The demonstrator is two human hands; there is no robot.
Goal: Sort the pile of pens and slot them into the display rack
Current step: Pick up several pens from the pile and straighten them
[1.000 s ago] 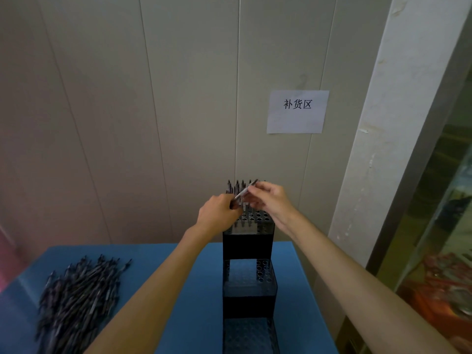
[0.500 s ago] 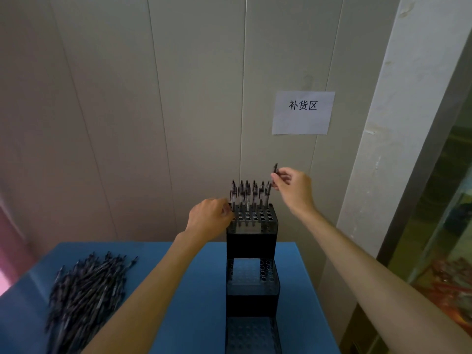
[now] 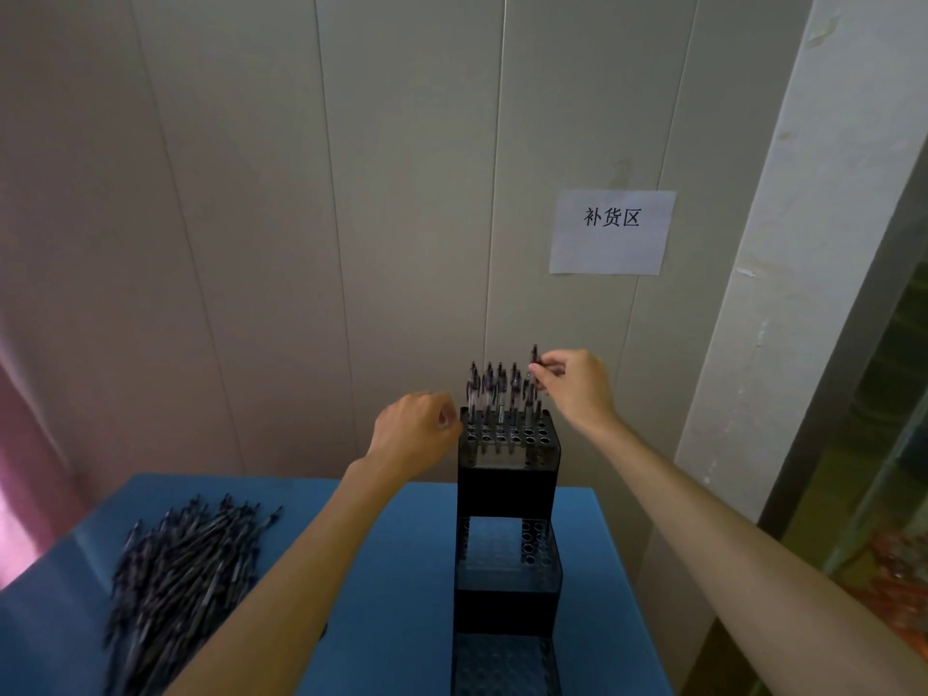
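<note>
Head view, pen [image 3: 534, 361] pinched upright in right hand [image 3: 577, 389] fingers [image 3: 547, 370], above rack [image 3: 507, 474]

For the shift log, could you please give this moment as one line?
right hand pinches pen above rack top tier | left hand at rack's left edge | pile waits

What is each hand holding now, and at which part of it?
The right hand pinches one upright pen near its upper end. The left hand is curled; whether it holds anything cannot be told.

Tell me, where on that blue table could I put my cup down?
Bare blue table lies between the pen pile and the display rack, though the left forearm crosses above it. The left side is crowded with pens; right of the rack only a narrow strip remains.
</note>
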